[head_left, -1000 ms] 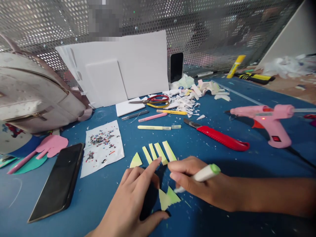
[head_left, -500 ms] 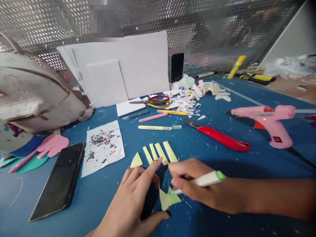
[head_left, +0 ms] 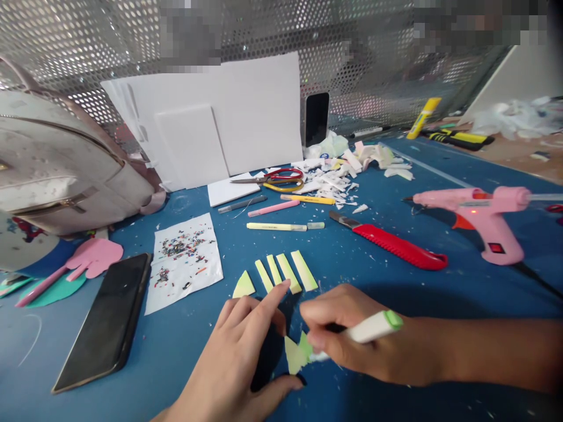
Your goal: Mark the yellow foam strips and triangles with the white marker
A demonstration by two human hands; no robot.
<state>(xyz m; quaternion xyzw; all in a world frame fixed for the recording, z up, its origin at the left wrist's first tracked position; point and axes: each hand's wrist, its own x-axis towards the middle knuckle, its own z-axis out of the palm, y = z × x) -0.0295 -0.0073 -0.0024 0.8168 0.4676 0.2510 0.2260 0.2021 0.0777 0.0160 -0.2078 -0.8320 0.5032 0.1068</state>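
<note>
My left hand point(head_left: 244, 343) rests on the blue table, index finger extended. Its thumb and a bent finger steady a small, jagged-edged piece of green-tinted foam point(head_left: 295, 354) between them. My right hand point(head_left: 356, 334) grips a white marker with a green end point(head_left: 376, 326), its lower end at the piece's right side; the tip itself is hard to make out. Just beyond my left fingertips lie several pale green strips point(head_left: 288, 274) and a green wedge point(head_left: 244, 285).
A red utility knife point(head_left: 398, 246) and pink glue gun point(head_left: 484, 214) lie right. Scissors point(head_left: 281, 179), white scraps point(head_left: 329, 181) and a yellow marker point(head_left: 277, 227) are farther back. Left are a phone point(head_left: 103, 322), a sheet with small bits point(head_left: 185, 258) and a backpack point(head_left: 65, 152).
The marker's lower end has shifted toward me and slightly right along the foam piece, and my right fingers now cover part of it. My left hand has stayed in place.
</note>
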